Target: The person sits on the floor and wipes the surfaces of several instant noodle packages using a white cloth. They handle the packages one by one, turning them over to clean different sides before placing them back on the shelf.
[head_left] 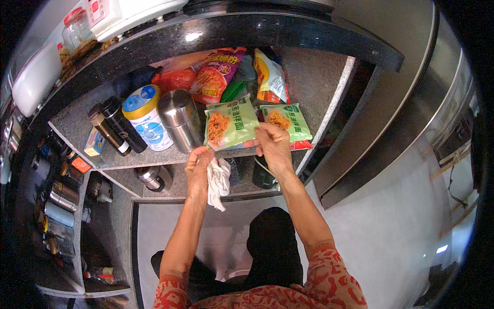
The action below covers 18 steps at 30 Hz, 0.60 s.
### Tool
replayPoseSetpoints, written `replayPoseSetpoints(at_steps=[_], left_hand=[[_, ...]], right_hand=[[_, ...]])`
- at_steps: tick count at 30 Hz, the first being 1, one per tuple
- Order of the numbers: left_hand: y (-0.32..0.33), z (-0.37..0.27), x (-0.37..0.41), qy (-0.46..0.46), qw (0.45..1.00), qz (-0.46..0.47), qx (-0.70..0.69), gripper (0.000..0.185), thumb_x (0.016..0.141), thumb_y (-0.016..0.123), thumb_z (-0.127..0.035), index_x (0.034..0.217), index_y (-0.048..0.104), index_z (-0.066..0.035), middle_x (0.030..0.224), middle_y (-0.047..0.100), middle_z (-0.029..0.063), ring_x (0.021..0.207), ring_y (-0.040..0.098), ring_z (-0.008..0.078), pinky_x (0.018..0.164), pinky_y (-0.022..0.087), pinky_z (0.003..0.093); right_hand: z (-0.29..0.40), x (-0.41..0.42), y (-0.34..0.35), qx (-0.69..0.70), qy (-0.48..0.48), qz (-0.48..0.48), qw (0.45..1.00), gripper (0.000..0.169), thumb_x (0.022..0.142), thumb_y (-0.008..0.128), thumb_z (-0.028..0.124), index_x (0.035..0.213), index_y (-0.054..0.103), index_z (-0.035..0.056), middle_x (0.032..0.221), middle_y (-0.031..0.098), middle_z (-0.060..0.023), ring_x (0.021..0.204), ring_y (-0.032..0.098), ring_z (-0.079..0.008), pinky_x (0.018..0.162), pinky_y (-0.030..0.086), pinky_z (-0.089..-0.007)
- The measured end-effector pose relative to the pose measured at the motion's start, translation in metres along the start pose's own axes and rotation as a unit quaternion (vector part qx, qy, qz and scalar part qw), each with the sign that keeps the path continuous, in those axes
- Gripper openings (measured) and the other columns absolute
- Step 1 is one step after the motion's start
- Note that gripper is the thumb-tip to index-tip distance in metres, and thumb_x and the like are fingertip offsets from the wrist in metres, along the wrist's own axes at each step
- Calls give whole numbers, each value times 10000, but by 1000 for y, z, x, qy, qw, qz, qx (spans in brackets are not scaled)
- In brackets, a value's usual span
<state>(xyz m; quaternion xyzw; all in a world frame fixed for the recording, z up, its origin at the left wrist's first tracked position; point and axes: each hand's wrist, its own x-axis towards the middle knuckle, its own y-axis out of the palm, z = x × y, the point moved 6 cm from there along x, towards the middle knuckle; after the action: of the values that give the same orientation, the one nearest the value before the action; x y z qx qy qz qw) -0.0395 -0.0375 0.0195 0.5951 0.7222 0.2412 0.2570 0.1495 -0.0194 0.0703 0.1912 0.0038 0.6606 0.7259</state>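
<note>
A green packet of noodles (235, 123) with a picture of noodles and printed writing is held between both hands at the shelf's front. My left hand (198, 164) pinches its lower left corner. A crumpled white cloth (219, 179) hangs beside that hand's palm, seemingly held by it too. My right hand (274, 148) grips the packet's right edge between thumb and fingers. Behind the right hand, a second green noodle packet (295, 121) lies on the shelf, partly covered. A stainless steel canister (179, 119) stands just left of the held packet.
On the stone shelf (177, 159) are a white tin with a yellow rim (148, 119), dark flasks (125, 127), a purple-and-red food bag (220, 75) and a white-and-yellow pouch (270, 79). The dark countertop edge (231, 29) overhangs. A steel flask (152, 177) stands on the lower shelf.
</note>
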Motion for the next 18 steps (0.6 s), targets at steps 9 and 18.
replayPoseSetpoints(at_steps=[9,18], left_hand=[[79,57,-8,3,992,122,19,87,820,653,-46,879,590,-53,704,591,17,549,542,77,469,449,222],[104,113,28,20,994,105,40,54,841,627,-33,848,574,-44,709,566,2,589,501,65,511,413,215]], right_hand=[[12,-8,-100,64,-57,-117,989,160,917,529,100,964,611,-29,717,651,-111,538,595,-120,422,401,-214],[-8,-4,-143,-77,-48,-207,974,213,928,523,168,991,591,-24,660,609,-51,479,525,-72,377,381,-208]])
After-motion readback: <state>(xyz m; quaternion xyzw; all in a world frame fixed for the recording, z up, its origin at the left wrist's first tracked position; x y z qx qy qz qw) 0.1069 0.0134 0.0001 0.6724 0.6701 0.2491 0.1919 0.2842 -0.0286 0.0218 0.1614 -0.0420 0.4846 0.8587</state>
